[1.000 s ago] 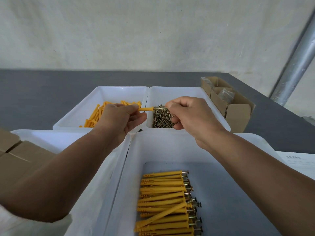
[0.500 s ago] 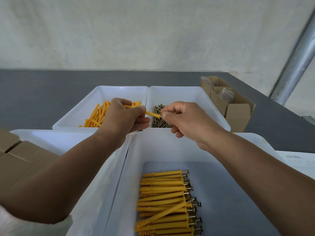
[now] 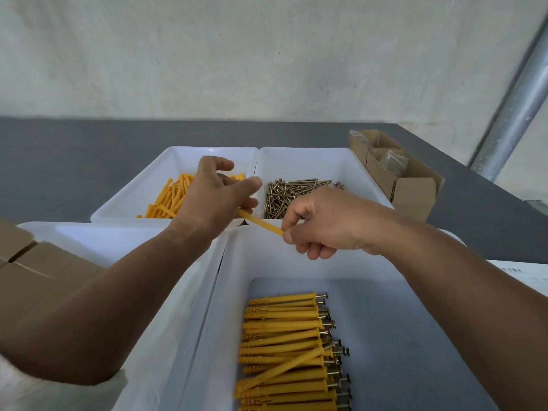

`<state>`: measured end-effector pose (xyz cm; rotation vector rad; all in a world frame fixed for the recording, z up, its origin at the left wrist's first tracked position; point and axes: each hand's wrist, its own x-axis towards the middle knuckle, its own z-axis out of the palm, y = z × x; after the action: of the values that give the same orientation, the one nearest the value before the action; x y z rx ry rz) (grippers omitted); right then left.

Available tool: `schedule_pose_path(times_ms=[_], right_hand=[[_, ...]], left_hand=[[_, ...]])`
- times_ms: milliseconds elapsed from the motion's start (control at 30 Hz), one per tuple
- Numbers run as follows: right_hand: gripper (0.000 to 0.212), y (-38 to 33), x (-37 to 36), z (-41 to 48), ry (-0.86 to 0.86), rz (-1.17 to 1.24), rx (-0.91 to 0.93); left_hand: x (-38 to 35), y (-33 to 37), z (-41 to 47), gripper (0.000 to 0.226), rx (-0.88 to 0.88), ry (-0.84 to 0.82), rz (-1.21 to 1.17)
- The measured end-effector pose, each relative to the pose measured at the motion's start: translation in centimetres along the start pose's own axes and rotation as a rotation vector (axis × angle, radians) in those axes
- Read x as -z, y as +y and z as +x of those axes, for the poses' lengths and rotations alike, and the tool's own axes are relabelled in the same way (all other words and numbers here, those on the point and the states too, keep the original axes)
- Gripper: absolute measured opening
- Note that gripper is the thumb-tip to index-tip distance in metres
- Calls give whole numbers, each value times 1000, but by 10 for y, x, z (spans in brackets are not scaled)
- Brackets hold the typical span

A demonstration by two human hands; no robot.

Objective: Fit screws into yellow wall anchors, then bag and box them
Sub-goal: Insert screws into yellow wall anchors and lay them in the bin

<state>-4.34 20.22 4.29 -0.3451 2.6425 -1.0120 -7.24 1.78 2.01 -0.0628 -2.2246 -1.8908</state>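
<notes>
The anchor (image 3: 261, 222) is held in the air, slanting down from far left to near right, above the gap between the two far bins and the rim of the near right bin (image 3: 267, 256). The right hand (image 3: 323, 223) pinches its near end between thumb and forefinger, with the other fingers curled under. The far end runs in under the lower fingers of the left hand (image 3: 213, 194). That hand's thumb and forefinger stand apart, and I cannot tell whether the lower fingers grip the anchor or only touch it. The right fingers hide the near end, so any screw in it cannot be seen. Behind the left hand, the far left bin (image 3: 178, 155) holds loose anchors (image 3: 166, 200). The far right bin (image 3: 311, 161), touching it, holds a heap of screws (image 3: 290, 191). In the near right bin lies a stack of fitted anchors (image 3: 284, 348), screw heads pointing right. The near left bin (image 3: 103, 235) sits under the left forearm, and its contents are unclear. A box (image 3: 29, 271) lies at the left edge. More boxes (image 3: 412, 197) with clear bags (image 3: 391, 161) stand right of the screws on the grey table (image 3: 59, 161). A paper (image 3: 522, 277) lies at the right edge, and a metal pole (image 3: 516, 108) rises by the wall.
</notes>
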Motion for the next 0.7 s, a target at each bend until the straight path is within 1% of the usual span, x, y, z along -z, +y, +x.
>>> schedule_pose_path(times_ms=[67, 167, 233, 333, 500, 700], right_hand=[[2, 0, 2, -3, -96, -110, -23], [6, 2, 1, -6, -228, -267, -61], [8, 4, -3, -7, -281, -353, -91], [10, 8, -10, -6, -294, -496, -107], [21, 9, -22, -3, -292, -826, -79], [19, 15, -33, 2, -223, -939, -43]], left_hand=[[3, -1, 2, 46, 8, 43, -11], [7, -2, 5, 44, 20, 99, 18], [9, -3, 7, 41, 17, 137, 53], [13, -8, 10, 42, -3, 170, 214], [19, -20, 16, 45, -47, 204, 511], [23, -30, 19, 45, -51, 171, 773]])
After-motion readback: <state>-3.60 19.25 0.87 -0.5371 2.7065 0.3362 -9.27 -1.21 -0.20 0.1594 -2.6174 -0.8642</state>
